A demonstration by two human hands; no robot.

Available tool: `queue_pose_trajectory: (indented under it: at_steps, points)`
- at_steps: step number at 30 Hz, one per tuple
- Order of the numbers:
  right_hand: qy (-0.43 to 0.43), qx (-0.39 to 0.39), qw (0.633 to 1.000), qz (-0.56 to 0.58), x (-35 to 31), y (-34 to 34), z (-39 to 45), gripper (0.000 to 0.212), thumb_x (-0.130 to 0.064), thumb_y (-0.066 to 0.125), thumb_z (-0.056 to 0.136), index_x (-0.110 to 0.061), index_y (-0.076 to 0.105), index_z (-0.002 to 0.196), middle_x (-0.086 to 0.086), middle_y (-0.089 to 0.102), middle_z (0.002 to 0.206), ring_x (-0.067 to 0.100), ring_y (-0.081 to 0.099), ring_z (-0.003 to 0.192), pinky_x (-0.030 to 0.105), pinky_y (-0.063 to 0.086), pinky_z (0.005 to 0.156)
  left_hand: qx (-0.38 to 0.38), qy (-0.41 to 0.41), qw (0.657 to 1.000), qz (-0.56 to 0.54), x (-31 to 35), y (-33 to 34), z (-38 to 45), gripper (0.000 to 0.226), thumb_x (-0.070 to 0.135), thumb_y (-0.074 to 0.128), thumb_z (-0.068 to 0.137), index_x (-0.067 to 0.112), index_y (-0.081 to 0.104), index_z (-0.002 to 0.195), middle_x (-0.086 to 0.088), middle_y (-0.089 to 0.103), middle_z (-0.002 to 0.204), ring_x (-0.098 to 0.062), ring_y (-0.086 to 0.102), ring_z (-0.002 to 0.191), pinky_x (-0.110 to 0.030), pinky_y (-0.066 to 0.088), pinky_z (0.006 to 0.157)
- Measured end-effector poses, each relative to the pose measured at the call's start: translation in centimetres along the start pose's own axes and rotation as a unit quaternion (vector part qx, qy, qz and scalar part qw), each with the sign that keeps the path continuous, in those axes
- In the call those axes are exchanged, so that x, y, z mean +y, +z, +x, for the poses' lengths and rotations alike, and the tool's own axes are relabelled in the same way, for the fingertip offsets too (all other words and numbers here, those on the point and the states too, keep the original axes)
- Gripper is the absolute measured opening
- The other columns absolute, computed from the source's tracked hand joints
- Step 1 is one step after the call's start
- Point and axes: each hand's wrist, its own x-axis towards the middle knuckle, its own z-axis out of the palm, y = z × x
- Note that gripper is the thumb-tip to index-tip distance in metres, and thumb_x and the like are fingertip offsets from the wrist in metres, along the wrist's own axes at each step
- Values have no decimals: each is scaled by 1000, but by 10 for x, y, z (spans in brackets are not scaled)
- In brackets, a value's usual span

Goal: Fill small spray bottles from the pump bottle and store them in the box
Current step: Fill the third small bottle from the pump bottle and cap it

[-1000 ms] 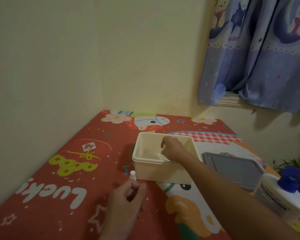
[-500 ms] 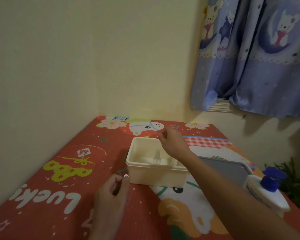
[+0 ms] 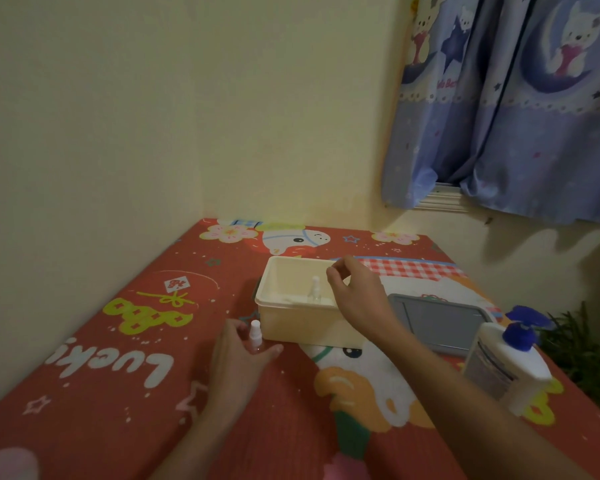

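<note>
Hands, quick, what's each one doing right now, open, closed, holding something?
Left hand: holds a small spray bottle upright on the mat, in front of the box.
Right hand: above the box, fingers loosely curled, holding nothing.

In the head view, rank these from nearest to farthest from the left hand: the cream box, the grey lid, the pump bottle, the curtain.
From the left hand, which holds a small spray bottle:
1. Cream box, just to its right, slightly beyond.
2. Grey lid, flat on the mat right of the box.
3. Pump bottle, at the mat's right edge.
4. Curtain, up on the far right wall.
</note>
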Motion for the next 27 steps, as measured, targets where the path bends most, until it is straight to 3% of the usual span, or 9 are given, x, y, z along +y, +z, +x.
queue_pose_trajectory:
  at_steps: [5, 9, 11, 14, 16, 19, 22, 27]
  points:
    - [5, -4, 1000, 3, 1, -3, -15, 20, -29, 45, 98, -15, 59, 95, -7, 60, 90, 14, 57, 83, 33, 48, 72, 2, 0, 1000, -1, 1, 3, -2, 42, 26, 86, 66, 18, 54, 93, 9, 60, 82, -17, 58, 82, -33, 43, 67]
    - [-1, -4, 1000, 21, 2, -9, -17, 18, -27, 45, 98, -16, 59, 94, -13, 57, 86, 8, 55, 80, 27, 46, 69, -45, -2, 991, -124, 8, 3, -3, 27, 8, 82, 70, 17, 61, 83, 1, 69, 71, -21, 66, 70, -48, 57, 65]
    - [-7, -6, 999, 33, 1, -11, -17, 16, -26, 46, 98, -17, 59, 93, -14, 56, 85, 5, 54, 80, 24, 44, 68, -79, 13, 981, -177, 17, 2, -3, 25, 1, 76, 76, 21, 64, 86, -2, 72, 78, -21, 68, 74, -48, 58, 69]
    - [-12, -11, 999, 41, -1, -16, -19, 16, -25, 46, 98, -18, 59, 93, -13, 58, 86, 6, 54, 81, 26, 46, 71, -125, 47, 968, -214, 35, 2, -7, 37, -1, 67, 84, 35, 66, 95, 4, 73, 93, -13, 68, 85, -30, 58, 71]
    - [-14, -26, 998, 55, -3, -18, -22, 15, -26, 47, 98, -19, 59, 93, -13, 58, 87, 7, 55, 78, 31, 49, 71, -151, 53, 960, -228, 42, 4, -10, 40, 2, 64, 87, 40, 66, 100, 4, 73, 100, -13, 68, 92, -32, 58, 75]
    - [-21, -58, 995, 79, -5, -22, -29, 15, -36, 55, 93, -21, 60, 95, -13, 61, 89, 3, 52, 67, 28, 49, 66, -171, 62, 954, -239, 52, 7, -14, 35, 6, 62, 90, 37, 65, 106, 4, 72, 105, -14, 68, 96, -32, 57, 74]
    - [-8, -75, 995, 58, -6, -23, -38, 33, -52, 64, 82, -26, 59, 101, -13, 62, 92, 4, 54, 67, 27, 48, 62, -174, 63, 951, -246, 63, 13, -18, 34, 7, 64, 89, 36, 60, 107, 0, 70, 104, -14, 69, 93, -30, 57, 69]
    - [-1, -63, 996, 61, -6, -27, -43, 26, -40, 74, 78, -21, 62, 90, -10, 62, 87, 3, 53, 68, 16, 40, 59, -200, 45, 943, -263, 73, 22, -25, 24, 13, 68, 87, 22, 58, 107, -9, 68, 106, -19, 69, 93, -37, 59, 72]
